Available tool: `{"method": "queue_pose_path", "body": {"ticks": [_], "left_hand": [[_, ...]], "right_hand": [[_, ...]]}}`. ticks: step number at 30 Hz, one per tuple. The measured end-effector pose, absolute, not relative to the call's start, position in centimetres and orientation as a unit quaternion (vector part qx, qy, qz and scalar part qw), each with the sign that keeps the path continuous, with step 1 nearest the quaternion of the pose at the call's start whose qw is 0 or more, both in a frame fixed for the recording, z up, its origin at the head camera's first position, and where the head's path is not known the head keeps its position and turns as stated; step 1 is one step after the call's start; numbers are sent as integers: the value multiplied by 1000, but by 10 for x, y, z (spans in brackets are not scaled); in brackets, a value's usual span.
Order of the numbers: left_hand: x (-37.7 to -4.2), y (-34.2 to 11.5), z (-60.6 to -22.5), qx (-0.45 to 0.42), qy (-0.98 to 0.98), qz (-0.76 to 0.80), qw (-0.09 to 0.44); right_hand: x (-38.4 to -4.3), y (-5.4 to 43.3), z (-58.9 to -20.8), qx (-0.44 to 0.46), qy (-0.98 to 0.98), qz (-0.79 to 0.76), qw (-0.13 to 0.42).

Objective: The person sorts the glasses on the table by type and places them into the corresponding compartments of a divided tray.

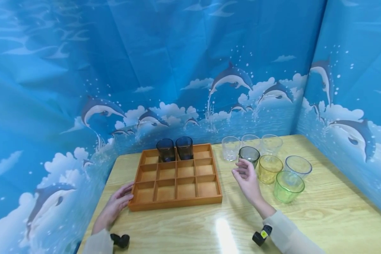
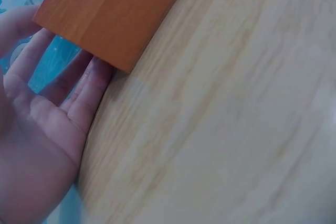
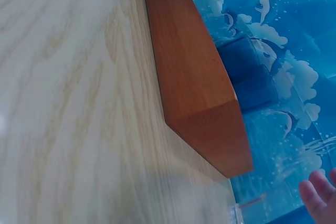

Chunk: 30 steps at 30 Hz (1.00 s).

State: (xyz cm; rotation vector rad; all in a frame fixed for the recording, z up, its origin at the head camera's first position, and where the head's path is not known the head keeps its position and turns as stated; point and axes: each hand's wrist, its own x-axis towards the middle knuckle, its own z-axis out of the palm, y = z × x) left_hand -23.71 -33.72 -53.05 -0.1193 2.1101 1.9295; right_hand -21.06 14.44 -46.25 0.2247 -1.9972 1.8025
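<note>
A wooden tray (image 1: 177, 205) divided into several square compartments lies on the table. Two dark glasses, one (image 1: 166, 152) beside the other (image 1: 185, 150), stand upright in the middle two compartments of its back row. My left hand (image 1: 115, 204) touches the tray's left side near the front corner; the left wrist view shows its fingers (image 2: 89, 90) reaching along that side. Right of the tray, my right hand (image 1: 248, 181) is raised with loosely bent fingers and nothing in them. It overlaps the lower part of a grey glass (image 1: 249, 152) in the head view.
Three clear glasses, the nearest (image 1: 230, 150) to the tray among them, stand at the back right. Closer in are a yellow glass (image 1: 270, 171), a green glass (image 1: 288, 188) and a blue-rimmed clear glass (image 1: 298, 165). A dolphin-print curtain (image 1: 177, 70) borders the table behind and at the sides.
</note>
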Motion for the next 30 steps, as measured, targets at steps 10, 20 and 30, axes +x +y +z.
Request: {"method": "queue_pose_path", "body": {"ticks": [10, 20, 30], "left_hand": [[-238, -338, -530, -38, 723, 677, 137], [-238, -338, -530, -37, 725, 674, 137], [-239, -337, -532, -45, 729, 670, 134]], "right_hand": [[-204, 155, -455, 36, -732, 622, 276], [-217, 170, -472, -25, -714, 611, 343], [-232, 173, -478, -47, -731, 596, 329]]}}
